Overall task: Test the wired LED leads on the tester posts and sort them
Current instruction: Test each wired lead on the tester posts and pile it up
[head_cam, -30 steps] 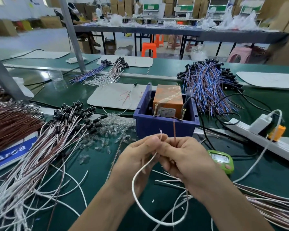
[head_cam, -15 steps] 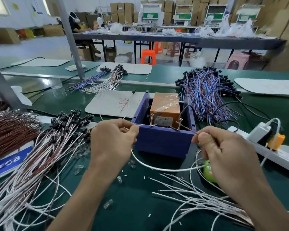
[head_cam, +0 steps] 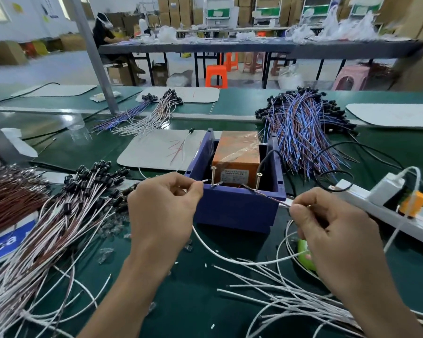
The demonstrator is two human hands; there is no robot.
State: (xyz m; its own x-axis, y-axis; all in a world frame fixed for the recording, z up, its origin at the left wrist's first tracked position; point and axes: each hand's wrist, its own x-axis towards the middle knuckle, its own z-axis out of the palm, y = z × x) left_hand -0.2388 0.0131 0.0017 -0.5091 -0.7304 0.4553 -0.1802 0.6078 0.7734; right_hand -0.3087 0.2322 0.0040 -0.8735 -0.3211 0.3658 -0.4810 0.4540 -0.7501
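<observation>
**Lead Ends Meet the Tester Posts**

A person's left hand (head_cam: 161, 208) pinches the white end of a wired lead (head_cam: 230, 258) between thumb and forefinger. The bare tip reaches the foot of the left post (head_cam: 213, 175) on the front rim of the purple tester box (head_cam: 235, 211). The right hand (head_cam: 332, 230), fingers curled, pinches the lead's brown end, which slants up to the foot of the right post (head_cam: 258, 180). Between the hands, the lead sags in a loop just in front of the box. An orange unit (head_cam: 237, 152) wrapped in clear film sits inside the box. A pile of black-capped white-and-brown leads (head_cam: 66, 215) lies left of the box. A heap of blue-and-brown leads (head_cam: 303, 132) lies behind it to the right. Loose white wires (head_cam: 279, 289) spread in front of it to the right, and a white power strip (head_cam: 376, 208) lies right of it.
</observation>
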